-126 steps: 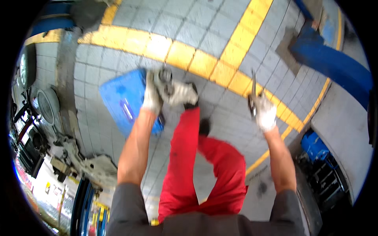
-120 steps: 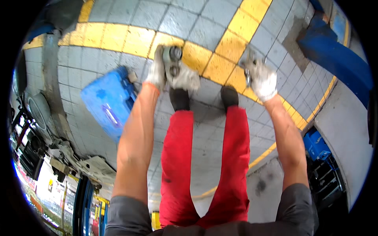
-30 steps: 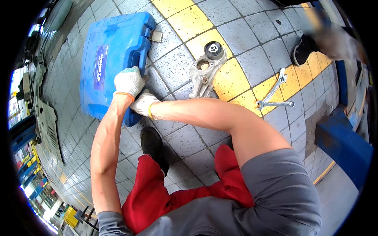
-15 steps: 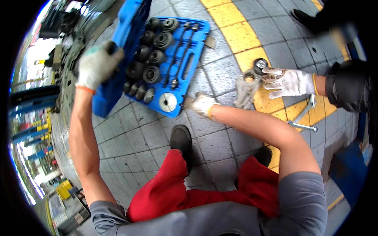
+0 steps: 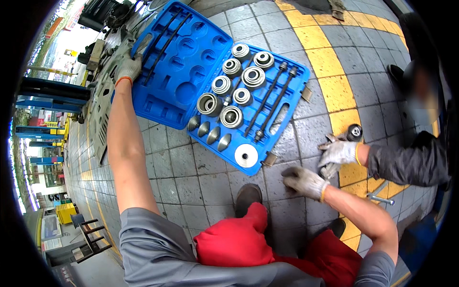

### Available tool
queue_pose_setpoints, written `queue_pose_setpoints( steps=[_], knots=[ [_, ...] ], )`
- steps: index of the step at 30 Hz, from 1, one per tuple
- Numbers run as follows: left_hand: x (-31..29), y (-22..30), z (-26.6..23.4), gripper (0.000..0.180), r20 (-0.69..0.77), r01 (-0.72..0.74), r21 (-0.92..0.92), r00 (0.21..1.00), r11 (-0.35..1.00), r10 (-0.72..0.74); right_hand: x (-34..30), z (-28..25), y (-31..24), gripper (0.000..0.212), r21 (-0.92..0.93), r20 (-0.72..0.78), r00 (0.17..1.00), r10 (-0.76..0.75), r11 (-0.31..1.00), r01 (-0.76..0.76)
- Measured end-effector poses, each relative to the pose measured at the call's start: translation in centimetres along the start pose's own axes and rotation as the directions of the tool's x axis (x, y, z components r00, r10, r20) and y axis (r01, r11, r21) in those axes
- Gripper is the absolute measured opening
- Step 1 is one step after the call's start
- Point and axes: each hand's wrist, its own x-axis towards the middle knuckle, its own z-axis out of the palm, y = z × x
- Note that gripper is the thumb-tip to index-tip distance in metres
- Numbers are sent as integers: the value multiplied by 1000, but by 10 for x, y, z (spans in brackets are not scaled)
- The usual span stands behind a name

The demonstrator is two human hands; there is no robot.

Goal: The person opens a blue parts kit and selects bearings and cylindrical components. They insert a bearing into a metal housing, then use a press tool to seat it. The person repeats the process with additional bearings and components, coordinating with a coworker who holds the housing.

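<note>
A blue tool case (image 5: pixel 292 125) lies opened out on the tiled floor. Its lid (image 5: pixel 165 91) is folded flat to the left, and my left hand (image 5: pixel 128 69), in a white knit glove, grips the lid's outer edge. Stepped metal press cups (image 5: pixel 253 77), cone-shaped pieces (image 5: pixel 213 135), long dark threaded rods (image 5: pixel 272 100) and a pale stepped disc (image 5: pixel 246 156) sit in the moulded base. My right hand (image 5: pixel 306 182), also gloved, hovers right of the case's near corner, empty, fingers loosely apart.
At right, a co-worker's gloved hand (image 5: pixel 339 152) rests on a grey metal part (image 5: pixel 329 170), beside a dark round piece (image 5: pixel 355 132). A metal bar tool (image 5: pixel 381 198) lies nearer me. Yellow floor stripes (image 5: pixel 334 81) run past. A perforated metal panel (image 5: pixel 103 112) lies left.
The lid has swung over to the left and now lies flat, my left hand still on it. My right hand has left the case's near edge. The co-worker's hand has come down onto the metal part.
</note>
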Motion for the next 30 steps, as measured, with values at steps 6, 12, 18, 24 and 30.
queue_pose_setpoints(
  steps=[6,12,18,24,30],
  knots=[
    [-27,22,28,84,112,-24,99,994,995,12,-14,12,10,49,83,34,983,181,980,-183],
    [16,-47,106,73,288,17,-194,957,981,40,-28,21,9,44,-36,78,990,115,993,-112],
    [14,-54,172,73,408,80,-222,913,972,18,-18,21,10,47,126,124,946,299,941,-314],
    [-36,-28,192,67,519,-107,89,853,990,46,-11,22,9,43,162,100,944,315,931,-327],
    [-35,-12,193,51,420,-83,250,907,965,-31,-15,15,26,42,184,37,943,331,925,-332]
  ],
)
